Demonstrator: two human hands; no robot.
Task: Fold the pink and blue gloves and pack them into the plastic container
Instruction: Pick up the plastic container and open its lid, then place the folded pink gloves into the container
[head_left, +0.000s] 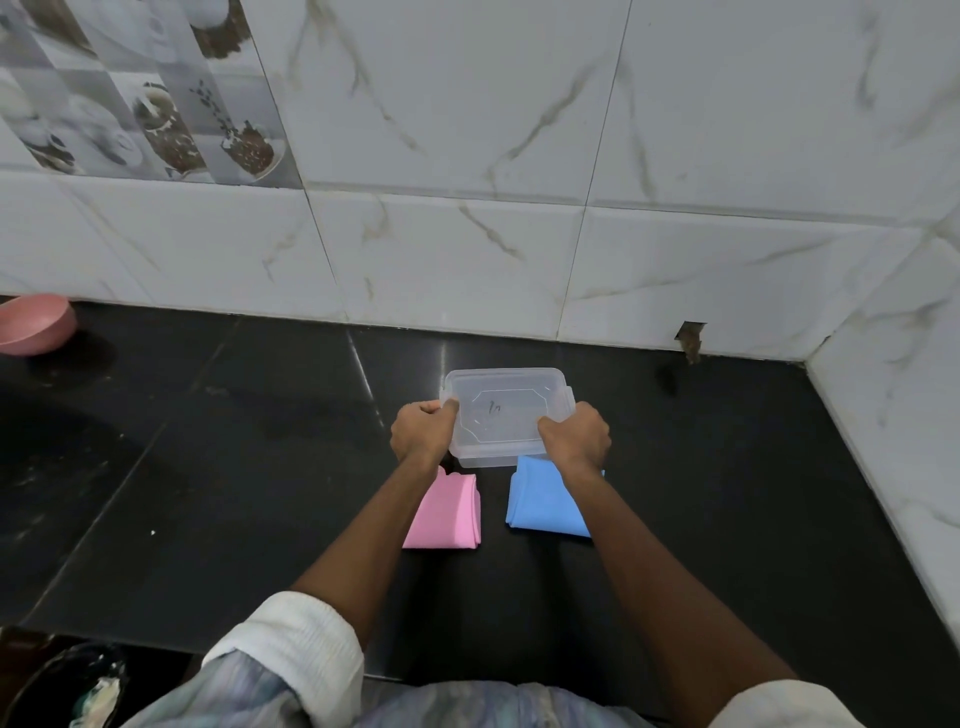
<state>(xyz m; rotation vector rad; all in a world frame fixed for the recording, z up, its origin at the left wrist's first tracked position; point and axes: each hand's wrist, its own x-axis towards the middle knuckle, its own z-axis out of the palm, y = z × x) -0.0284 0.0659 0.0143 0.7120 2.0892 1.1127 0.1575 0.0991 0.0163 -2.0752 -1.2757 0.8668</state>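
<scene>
Now both hands (423, 431) (575, 435) hold the lidded plastic container (506, 415).

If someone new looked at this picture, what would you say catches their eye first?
Most likely the clear plastic container at the centre of the black counter, gripped at its sides by the left hand and the right hand. Just nearer the person lie the two bright folded gloves: the pink glove on the left, the blue glove on the right. A pink bowl sits at the far left by the wall.
</scene>
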